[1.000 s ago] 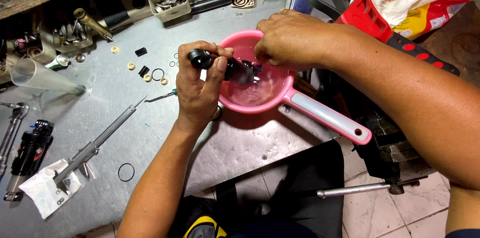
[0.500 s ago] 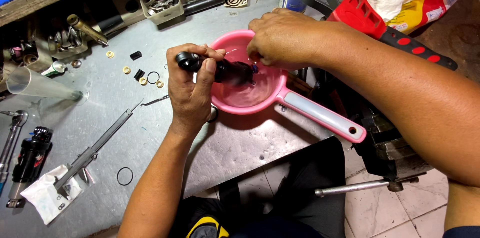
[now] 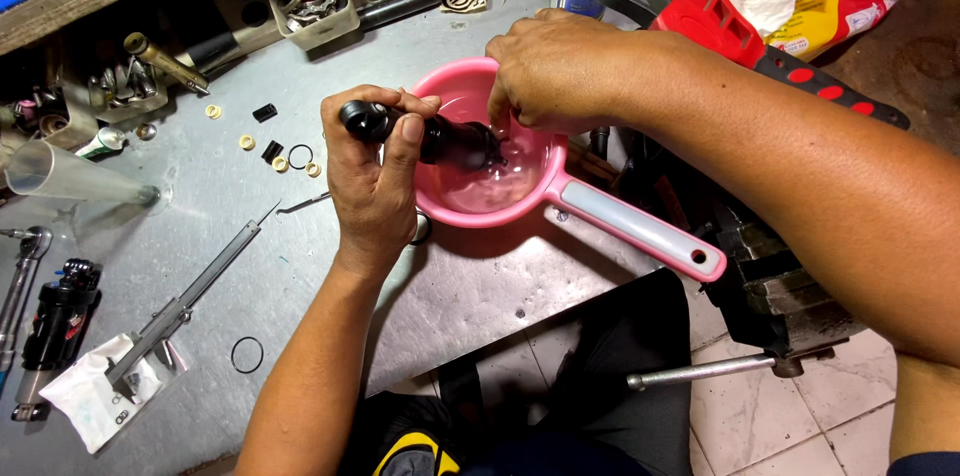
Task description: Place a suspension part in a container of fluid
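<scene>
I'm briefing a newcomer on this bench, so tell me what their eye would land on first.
First the pink dipper with its long handle, mid-bench on the metal table. Over its bowl, the left hand grips a black cylindrical part while the right hand works at the part's inner end. Next, the caliper lying at the left beside a black O-ring.

I am holding a glossy black cylinder (image 3: 440,139) over a pink dipper (image 3: 520,191) whose handle is showing pale grey edged in pink. The tabletop (image 3: 300,266) is showing dull grey metal, with small cream rings (image 3: 247,143) and a black ring (image 3: 247,354) lying on it.
</scene>
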